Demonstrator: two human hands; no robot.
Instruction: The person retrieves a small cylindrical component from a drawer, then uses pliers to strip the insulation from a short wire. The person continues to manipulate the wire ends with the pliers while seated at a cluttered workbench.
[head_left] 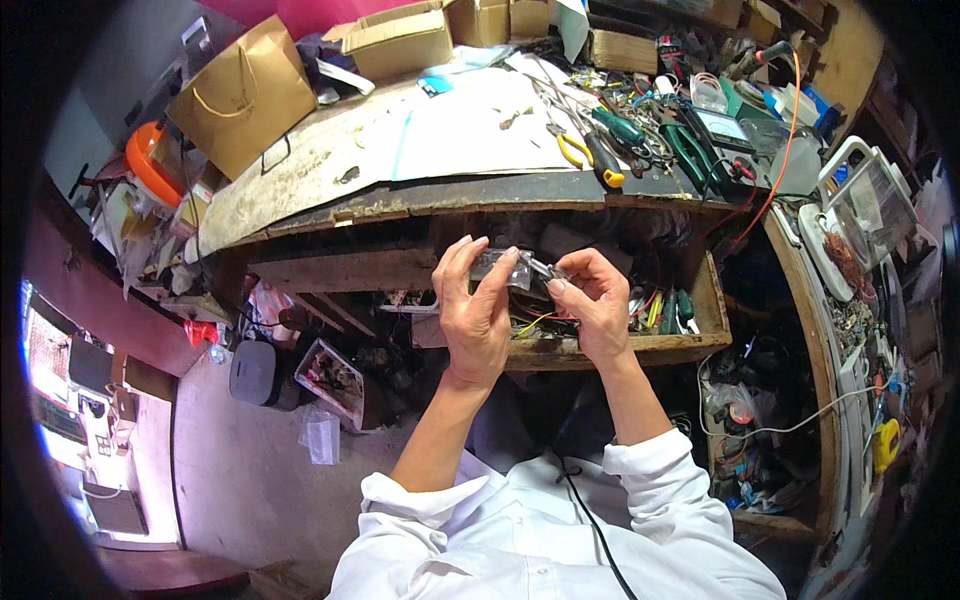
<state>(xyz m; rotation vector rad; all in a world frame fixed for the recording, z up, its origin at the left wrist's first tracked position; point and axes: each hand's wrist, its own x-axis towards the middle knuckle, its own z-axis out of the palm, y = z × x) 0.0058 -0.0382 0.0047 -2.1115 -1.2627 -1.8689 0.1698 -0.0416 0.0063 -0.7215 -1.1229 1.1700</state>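
Note:
Over an open wooden drawer (655,345), both my hands hold small things close together. My left hand (474,325) pinches a small clear plastic packet (507,270) between thumb and fingers. Between the hands is a slim silver metal piece (541,269), its far end at the fingertips of my right hand (600,310). The right thumb and forefinger are pressed together on it; its exact kind is too small to make out. Below the hands, the drawer holds thin coloured wires and green-handled tools (685,308).
Beyond the drawer, a workbench carries a white sheet (470,130), yellow-handled pliers (572,152), a green-handled screwdriver (618,127) and a meter (722,130). A paper bag (240,95) stands far left. An orange cord (793,125) hangs at right; a bin (345,385) sits on the floor.

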